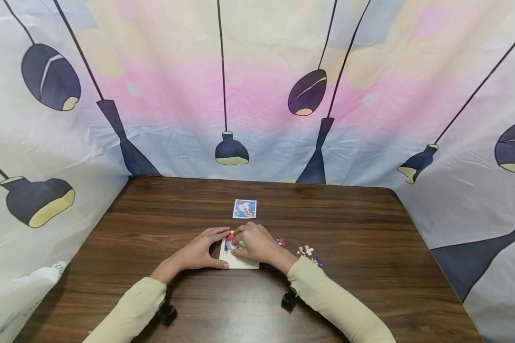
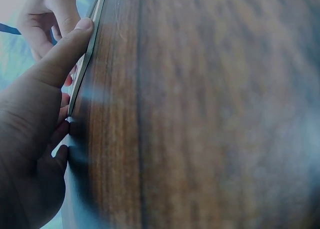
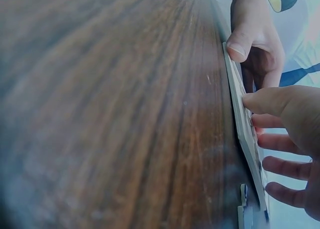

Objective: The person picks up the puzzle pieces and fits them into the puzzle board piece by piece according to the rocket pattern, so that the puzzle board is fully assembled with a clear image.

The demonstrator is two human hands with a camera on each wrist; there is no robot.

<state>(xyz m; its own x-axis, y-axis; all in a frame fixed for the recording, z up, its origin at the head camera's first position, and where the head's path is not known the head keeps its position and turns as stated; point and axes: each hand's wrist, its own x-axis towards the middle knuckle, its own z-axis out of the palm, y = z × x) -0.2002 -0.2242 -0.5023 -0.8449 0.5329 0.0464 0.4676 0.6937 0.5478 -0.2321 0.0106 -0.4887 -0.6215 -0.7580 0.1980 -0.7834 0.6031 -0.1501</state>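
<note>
While the puzzle board is held on the bench by the left hand, whether anything's pinched by the right hand can't be told; probably light and stiff, it's best gripped by its edges.

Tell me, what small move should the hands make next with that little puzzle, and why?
Perhaps a gentle press by the right hand, to settle any piece beneath: it touches the partly filled puzzle board, which the left hand holds by the left side. Whether a piece is under there is hidden, but jigsaw pieces lie loose to the right.
</note>
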